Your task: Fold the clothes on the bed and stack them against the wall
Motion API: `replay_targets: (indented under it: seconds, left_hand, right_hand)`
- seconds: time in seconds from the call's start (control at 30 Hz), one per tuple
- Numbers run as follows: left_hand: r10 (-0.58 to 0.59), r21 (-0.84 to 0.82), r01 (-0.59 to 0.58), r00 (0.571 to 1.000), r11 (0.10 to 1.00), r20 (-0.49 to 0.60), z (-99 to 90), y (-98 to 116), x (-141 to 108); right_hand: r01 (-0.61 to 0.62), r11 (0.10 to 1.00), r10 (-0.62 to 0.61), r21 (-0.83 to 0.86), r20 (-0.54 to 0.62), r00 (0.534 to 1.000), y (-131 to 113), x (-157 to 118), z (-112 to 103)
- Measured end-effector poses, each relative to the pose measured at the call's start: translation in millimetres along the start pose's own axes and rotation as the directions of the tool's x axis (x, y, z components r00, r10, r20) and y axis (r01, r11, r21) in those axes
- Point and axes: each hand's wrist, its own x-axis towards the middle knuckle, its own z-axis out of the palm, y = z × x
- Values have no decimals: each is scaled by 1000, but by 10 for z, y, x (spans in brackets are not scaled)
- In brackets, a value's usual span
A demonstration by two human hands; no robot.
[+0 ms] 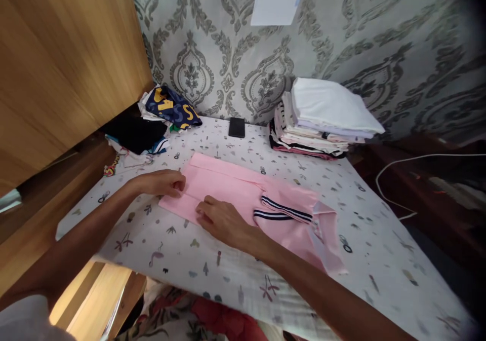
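Note:
A pink shirt [228,181] lies lengthwise on the white patterned cloth [182,260], its sides folded inward. Striped navy-and-white sleeve bands cross near its middle, and the collar end points right. At the shirt's left end, my left hand [165,183] has its fingers curled and pinched on the folded pink fabric. My right hand [222,222] is on the near edge of the shirt, just left of the striped bands, with its fingers bent and pressed together on the fabric.
Behind the shirt lies a black phone [237,127]. A stack of folded clothes [330,110] stands at the back right. Crumpled clothes [138,133] lie at the back left beside a wooden cabinet [68,52]. A white cable [395,166] hangs on the right.

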Motion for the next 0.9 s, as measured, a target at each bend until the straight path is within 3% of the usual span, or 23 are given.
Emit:
replay_targets:
  seconds: [0.23, 0.37, 0.47, 0.53, 0.6, 0.7, 0.9]
  left_hand:
    - [-47, 117, 56, 996, 992, -82, 28, -115, -45]
    - [-23, 47, 31, 985, 998, -169, -58, -186, 139]
    - [17, 97, 16, 942, 995, -336, -91, -177, 409]
    - [90, 223, -1, 916, 975, -391, -84, -142, 588]
    - [146, 347, -13, 921, 938, -360, -68, -101, 722]
    - [167, 474, 0, 936, 881, -310, -52, -52, 804]
    - [176, 475, 13, 920, 880, -351, -46, -106, 715]
  right_hand:
    - [-15, 997, 17, 72, -25, 1000, 3, -58, 83]
    - [-43, 992, 52, 116, -77, 996, 41, -24, -22]
    - [-211, 977, 207, -23, -128, 970, 162, 11, -206]
    - [-369, 911, 340, -183, -169, 925, 313, 18, -329]
    - [-485, 816, 431, -314, -227, 873, 501, 8, -408]
    - [-563, 729, 490, -389, -277, 826, 766, -23, -434]
    - [-541, 769, 505, -342, -196, 841, 903, -124, -451]
